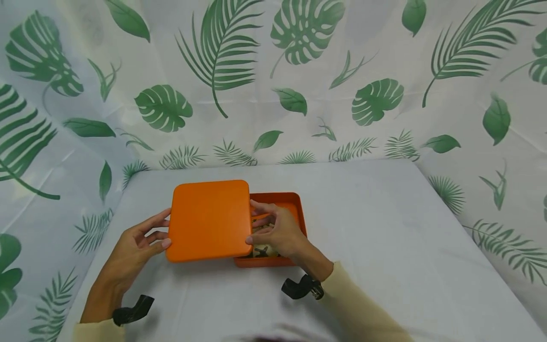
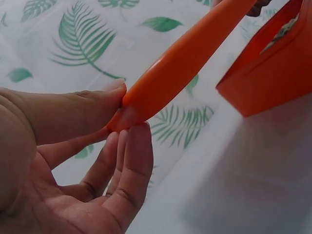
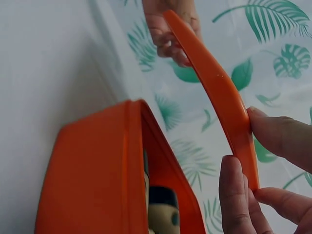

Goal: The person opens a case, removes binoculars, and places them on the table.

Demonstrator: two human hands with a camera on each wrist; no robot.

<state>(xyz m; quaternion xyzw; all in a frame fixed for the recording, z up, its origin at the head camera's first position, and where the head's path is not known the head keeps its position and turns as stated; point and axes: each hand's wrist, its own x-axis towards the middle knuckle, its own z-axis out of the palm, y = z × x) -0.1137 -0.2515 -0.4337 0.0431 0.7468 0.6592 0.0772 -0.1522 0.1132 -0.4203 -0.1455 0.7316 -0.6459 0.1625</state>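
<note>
Left hand point(image 1: 132, 247) is clamped on the left edge of the orange lid point(image 1: 209, 221), thumb opposed to fingers; my right hand point(image 1: 279, 232) pinches the right edge the same way. Lid is up in the air, left of the orange box point(image 1: 302, 213) and hiding its left part in the head view; the 2 wrist views show a gap between them. Box sits on the white table point(image 1: 363, 266), uncovered.

To do this well, I'd match pinch force on the 2 edges and move my wrists together so the lid doesn't twist. My right fingers hang over the box, so lift them high: bumping the rim or the pale item with a dark top point(image 3: 164, 214) looks like the main risk.

Count: 2 hands, 1 lid, 1 box, 2 black wrist mounts point(image 1: 133, 309), 1 table. Items in box: at least 1, full number hidden.
</note>
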